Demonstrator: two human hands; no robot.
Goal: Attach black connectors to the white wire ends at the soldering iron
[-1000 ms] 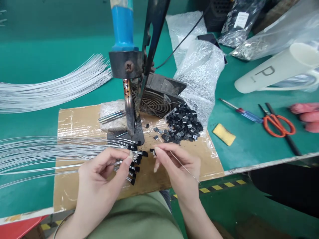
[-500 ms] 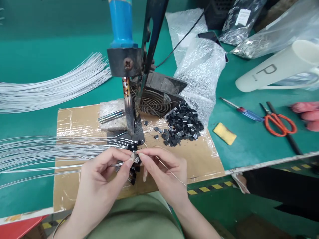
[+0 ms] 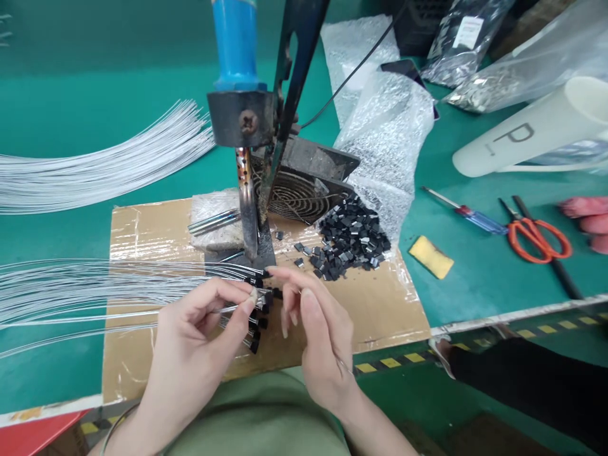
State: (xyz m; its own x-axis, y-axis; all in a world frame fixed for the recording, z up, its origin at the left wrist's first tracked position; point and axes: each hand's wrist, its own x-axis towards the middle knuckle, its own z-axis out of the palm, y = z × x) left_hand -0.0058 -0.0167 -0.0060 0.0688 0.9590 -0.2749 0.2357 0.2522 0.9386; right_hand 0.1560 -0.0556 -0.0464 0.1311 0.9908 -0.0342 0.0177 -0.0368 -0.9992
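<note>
My left hand [image 3: 204,342] is closed in a pinch on the end of a thin wire, next to a small dark connector [image 3: 266,300]; the fingertips partly hide the grip. My right hand [image 3: 320,342] is just right of it, fingers apart, with nothing seen between the fingertips. A thin strand shows near its wrist. Under and around my left hand lie grey wires [image 3: 156,288] tipped with black connectors [image 3: 254,342]. Above my hands stands a soldering iron [image 3: 236,47] with a blue handle, held tip-down in a bracket.
A pile of black connector pieces [image 3: 351,237] lies on the cardboard [image 3: 380,310] beside a fan [image 3: 304,190]. Farther right are a yellow sponge [image 3: 431,257], a screwdriver [image 3: 475,215], orange-handled scissors [image 3: 536,240] and a cup [image 3: 517,136]. White wires [image 3: 104,171] lie left. A person's leg [image 3: 522,380] shows lower right.
My right hand has moved away from the connector, and its fingers have spread. The thin strand no longer reaches up to the connector. The leg at right has shifted.
</note>
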